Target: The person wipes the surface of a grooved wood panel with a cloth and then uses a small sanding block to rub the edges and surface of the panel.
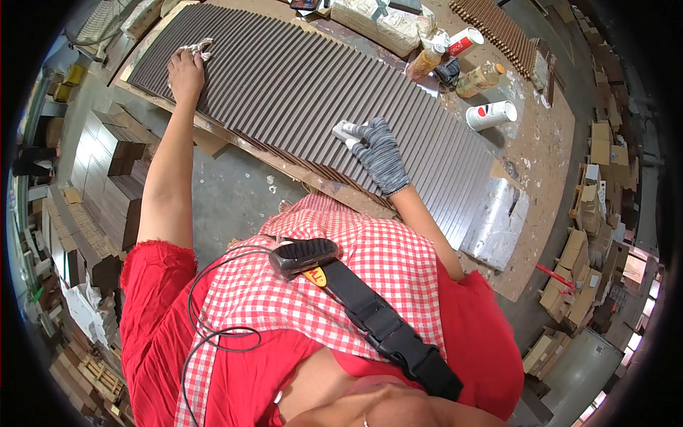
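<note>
My left hand (186,74) is closed on a crumpled whitish rag (203,48), resting on the far-left part of a row of long, narrow grey-brown strips (284,85). The strips lie side by side across the table like a ribbed panel. My right hand (382,158) wears a grey knitted glove with white fingertips. Its fingers stretch out over the strips near the middle, touching their surface. Whether something small and white lies under those fingertips is hard to make out.
A worktable (548,164) bears the strips. Beyond them stand a white cup (491,115), a bottle of yellowish liquid (481,80), another bottle (425,62) and a wrapped block (377,25). A silvery sheet (496,222) lies at the right end. Stacked panels (99,153) stand left, cartons (580,263) right.
</note>
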`<state>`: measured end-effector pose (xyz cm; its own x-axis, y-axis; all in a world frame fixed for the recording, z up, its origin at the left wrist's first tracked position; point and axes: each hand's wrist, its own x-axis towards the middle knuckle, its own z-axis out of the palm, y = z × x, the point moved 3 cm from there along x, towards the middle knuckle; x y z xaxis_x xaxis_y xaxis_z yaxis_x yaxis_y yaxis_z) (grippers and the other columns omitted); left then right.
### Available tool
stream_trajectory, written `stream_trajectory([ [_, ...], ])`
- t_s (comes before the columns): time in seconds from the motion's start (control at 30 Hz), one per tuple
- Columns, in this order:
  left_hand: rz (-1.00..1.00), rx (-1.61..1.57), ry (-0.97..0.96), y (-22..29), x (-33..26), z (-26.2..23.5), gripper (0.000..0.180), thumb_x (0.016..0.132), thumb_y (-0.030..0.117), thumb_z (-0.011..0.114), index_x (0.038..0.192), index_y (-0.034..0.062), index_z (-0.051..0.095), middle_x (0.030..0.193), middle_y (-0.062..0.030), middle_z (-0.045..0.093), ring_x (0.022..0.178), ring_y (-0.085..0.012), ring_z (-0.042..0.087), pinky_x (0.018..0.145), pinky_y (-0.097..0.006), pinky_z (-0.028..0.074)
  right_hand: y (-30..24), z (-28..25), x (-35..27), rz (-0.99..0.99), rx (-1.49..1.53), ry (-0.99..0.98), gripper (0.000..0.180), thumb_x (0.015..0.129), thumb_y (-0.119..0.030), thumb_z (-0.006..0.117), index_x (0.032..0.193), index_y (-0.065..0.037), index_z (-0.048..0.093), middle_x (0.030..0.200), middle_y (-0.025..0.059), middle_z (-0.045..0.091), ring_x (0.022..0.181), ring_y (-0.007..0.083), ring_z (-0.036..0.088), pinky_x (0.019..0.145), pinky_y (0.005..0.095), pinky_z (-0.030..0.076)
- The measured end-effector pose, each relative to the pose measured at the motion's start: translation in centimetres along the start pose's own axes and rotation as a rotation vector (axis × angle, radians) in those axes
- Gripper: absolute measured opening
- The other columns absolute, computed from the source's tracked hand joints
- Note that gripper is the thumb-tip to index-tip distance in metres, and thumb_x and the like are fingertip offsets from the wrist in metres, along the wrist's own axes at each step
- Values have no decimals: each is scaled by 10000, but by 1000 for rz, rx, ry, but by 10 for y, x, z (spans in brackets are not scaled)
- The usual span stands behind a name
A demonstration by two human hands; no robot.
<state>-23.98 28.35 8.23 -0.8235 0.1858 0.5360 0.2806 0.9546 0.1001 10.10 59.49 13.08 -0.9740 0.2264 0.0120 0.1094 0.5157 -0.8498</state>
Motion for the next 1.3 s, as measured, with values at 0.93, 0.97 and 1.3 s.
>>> stream_trajectory([
  [0.93,-23,4,-5,2,-2,-14,380,927,332,487,1148,33,566,1225,-175,511,1104,-366,491,920,-447,429,76,-82,161,-36,-421,219,241,823,-178,690,1038,-68,703,946,178,692,835,207,646,792,332,514],
  [0.97,-25,-5,-11,4,-1,-14,380,926,332,488,1147,33,568,1226,-174,512,1105,-367,492,920,-446,431,89,-90,166,-93,-439,183,246,848,-214,661,1030,-53,703,920,139,698,815,206,638,797,333,502],
  [1.3,-17,-1,13,4,2,-13,382,922,338,495,1125,22,570,1203,-172,523,1086,-364,505,902,-447,440,144,-109,146,0,0,103,248,875,-66,592,1111,-54,666,958,116,693,884,168,626,857,274,472],
])
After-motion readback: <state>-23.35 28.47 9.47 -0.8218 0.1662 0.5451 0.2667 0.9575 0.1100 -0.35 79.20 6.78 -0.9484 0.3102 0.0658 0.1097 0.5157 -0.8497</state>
